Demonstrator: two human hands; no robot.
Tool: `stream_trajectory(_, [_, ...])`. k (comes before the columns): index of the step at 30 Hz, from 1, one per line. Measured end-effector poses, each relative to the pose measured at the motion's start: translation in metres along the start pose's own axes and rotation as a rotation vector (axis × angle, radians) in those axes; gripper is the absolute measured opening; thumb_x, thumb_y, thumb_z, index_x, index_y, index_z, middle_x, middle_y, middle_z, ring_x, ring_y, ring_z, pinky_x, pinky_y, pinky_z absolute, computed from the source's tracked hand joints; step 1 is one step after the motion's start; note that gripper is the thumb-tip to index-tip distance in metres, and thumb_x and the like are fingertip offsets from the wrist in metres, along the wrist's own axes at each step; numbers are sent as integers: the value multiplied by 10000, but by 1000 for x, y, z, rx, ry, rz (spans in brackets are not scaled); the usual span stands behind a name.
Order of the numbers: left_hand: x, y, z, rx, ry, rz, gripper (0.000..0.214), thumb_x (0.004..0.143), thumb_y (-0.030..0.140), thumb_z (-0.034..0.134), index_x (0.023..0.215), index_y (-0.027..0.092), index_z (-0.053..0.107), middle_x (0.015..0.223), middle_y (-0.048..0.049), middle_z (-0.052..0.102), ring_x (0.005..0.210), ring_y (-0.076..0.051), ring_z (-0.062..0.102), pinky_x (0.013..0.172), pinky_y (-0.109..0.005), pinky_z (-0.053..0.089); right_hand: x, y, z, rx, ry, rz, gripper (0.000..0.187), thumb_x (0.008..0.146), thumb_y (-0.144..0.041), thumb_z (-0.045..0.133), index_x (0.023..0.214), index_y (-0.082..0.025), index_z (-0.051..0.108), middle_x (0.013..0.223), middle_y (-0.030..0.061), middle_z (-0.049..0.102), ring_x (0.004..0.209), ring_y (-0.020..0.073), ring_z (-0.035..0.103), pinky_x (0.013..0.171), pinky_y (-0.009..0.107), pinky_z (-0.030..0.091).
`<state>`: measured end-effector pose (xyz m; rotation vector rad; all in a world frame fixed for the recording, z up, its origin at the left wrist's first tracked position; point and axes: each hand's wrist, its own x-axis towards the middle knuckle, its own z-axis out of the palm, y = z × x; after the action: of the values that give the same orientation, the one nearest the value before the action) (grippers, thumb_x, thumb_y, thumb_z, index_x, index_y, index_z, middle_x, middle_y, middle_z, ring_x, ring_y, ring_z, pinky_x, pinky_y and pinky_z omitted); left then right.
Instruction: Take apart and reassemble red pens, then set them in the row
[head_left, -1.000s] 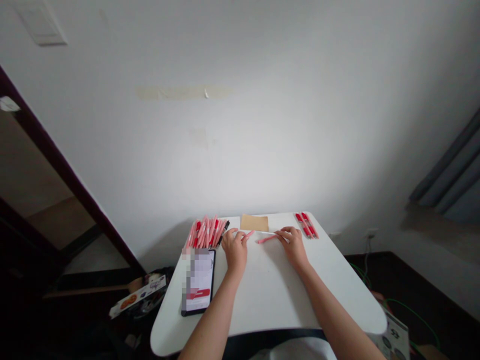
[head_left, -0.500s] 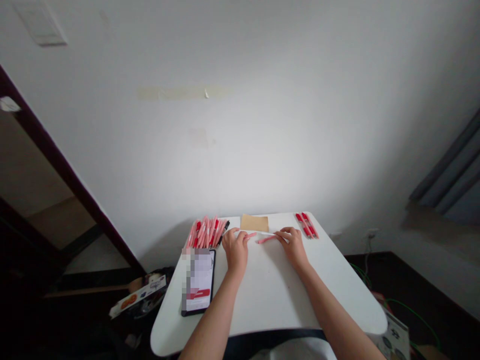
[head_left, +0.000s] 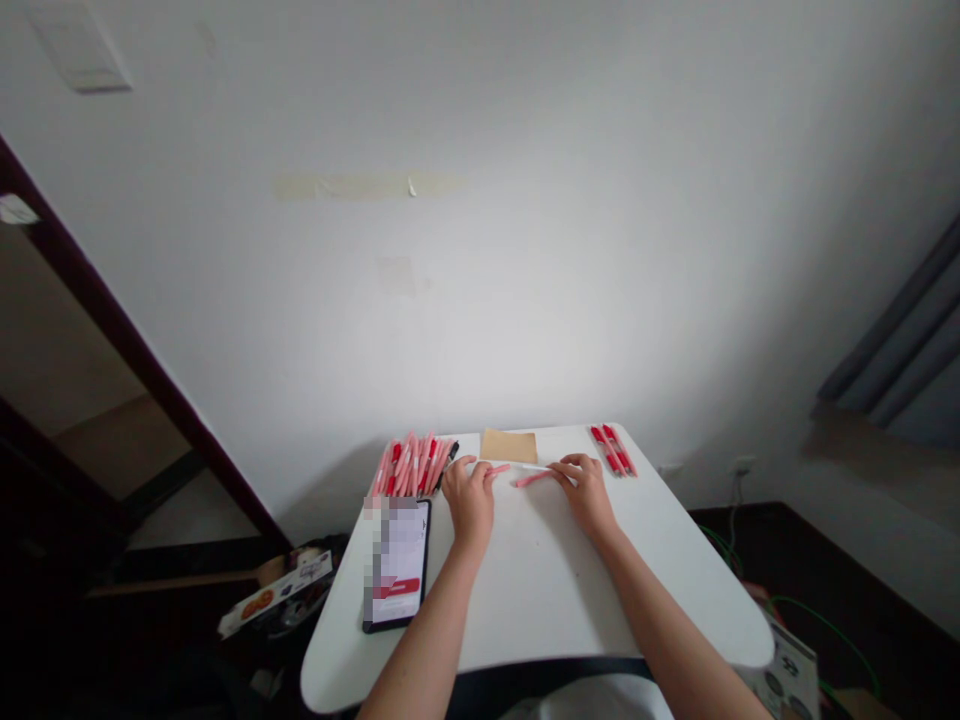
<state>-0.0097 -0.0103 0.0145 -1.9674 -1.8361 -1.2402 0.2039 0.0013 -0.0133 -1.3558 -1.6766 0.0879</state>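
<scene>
White table [head_left: 540, 600], phone [head_left: 397, 570] just before heaped pens [head_left: 411, 466], tan card [head_left: 508, 446]

White, clean white, was the tabletop [head_left: 540, 600], and what a splash of pink on it! The pen pile [head_left: 411, 466] ran pink and red, with black at its right edge. Across the way, 2 pens [head_left: 619, 449] flashed bright red against pink. Pink again on the 2 pen parts [head_left: 531, 480], white on the thin stick [head_left: 531, 467], plain tan on the card [head_left: 508, 446]! The phone [head_left: 397, 565] wore a black rim and a red bar.
</scene>
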Motion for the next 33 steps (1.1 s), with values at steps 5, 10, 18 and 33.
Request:
stream_trajectory(5, [0,1,0,-5,-8,12,118,805,267,595,875,250,689,1069,-68,566,1048,-240,495,917,-414,395,0,-1,-1,13,-18,0,322,900,-448,462,955,-296,741,993,98,609,963,263,477,880,441,423])
stream_trajectory(10, [-1,3,1,-46,-16,34,106,805,263,599,855,247,692,1063,-66,564,1045,-227,500,919,-408,401,0,-4,-1,11,-36,-23,297,897,-436,479,956,-307,740,991,95,604,961,263,478,876,434,427])
stream_trajectory(18, [-2,2,4,-95,-22,63,100,807,252,600,856,235,685,1058,-63,555,1067,-221,489,948,-414,391,0,-1,1,2,-42,-71,261,895,-399,503,969,-303,734,1000,90,600,977,253,478,882,423,429])
stream_trajectory(33, [-6,8,5,-166,-79,100,82,798,256,610,813,245,690,1067,-58,558,1079,-224,480,968,-428,388,-1,-12,-1,-34,-73,-134,191,873,-314,564,952,-329,736,1002,79,594,985,247,491,861,412,448])
